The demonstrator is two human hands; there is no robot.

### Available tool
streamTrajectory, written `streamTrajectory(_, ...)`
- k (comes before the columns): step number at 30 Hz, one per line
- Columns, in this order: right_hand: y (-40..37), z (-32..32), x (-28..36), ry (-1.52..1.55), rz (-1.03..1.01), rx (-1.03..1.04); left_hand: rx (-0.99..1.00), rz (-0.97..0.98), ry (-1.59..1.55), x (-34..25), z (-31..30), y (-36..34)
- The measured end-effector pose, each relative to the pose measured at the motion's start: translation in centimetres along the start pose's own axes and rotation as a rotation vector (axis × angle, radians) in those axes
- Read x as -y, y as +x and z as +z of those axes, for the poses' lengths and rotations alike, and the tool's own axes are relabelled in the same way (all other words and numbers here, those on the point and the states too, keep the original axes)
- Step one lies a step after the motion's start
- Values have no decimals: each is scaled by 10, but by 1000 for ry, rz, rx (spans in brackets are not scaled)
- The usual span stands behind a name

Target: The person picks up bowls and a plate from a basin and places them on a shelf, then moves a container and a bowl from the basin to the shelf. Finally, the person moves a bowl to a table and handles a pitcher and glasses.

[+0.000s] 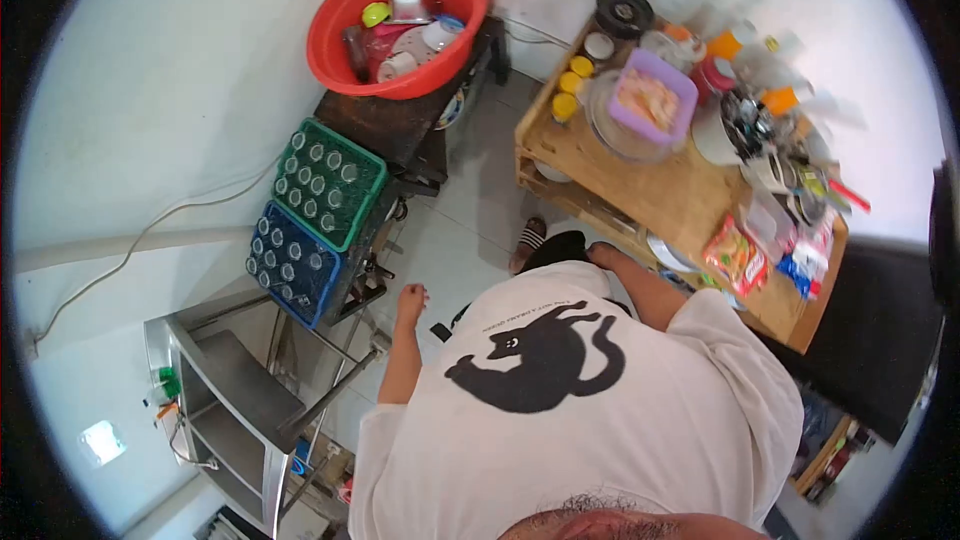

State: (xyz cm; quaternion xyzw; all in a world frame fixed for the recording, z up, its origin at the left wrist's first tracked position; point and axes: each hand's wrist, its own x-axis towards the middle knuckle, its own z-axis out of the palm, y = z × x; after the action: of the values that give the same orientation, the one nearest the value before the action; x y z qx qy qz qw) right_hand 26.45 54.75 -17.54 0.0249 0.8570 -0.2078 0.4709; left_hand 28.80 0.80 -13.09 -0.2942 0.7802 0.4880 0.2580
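Note:
My left hand (413, 298) hangs in the air at my left side, its fingers loosely curled with no object visible in them. It is nearest to the blue tray (318, 305) of upturned glasses, and apart from it. My right hand (602, 254) is low beside the front edge of the wooden table (690, 185); its fingers are mostly hidden, and whether it touches the table cannot be made out. On that table a purple basin (683, 90) holds pale pinkish pieces that look like raw meat, next to a round clear lid or dish (603, 125).
A red tub (325, 45) of dishes sits on a dark bench (365, 125). Beside it stands a green tray (365, 202) of glasses. A metal sink unit (215, 380) is at lower left. Yellow-capped jars (570, 82), utensils and a food packet (737, 258) crowd the table.

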Motion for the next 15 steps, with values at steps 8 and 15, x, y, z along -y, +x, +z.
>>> streamTrajectory(8, -18, -75, 71, 416, 10, -133, -92, 274, -313, -223, -43, 89)
streamTrajectory(15, -9, -7, -9, 15, -70, -64, -172, 550, -220, -424, -73, 179)
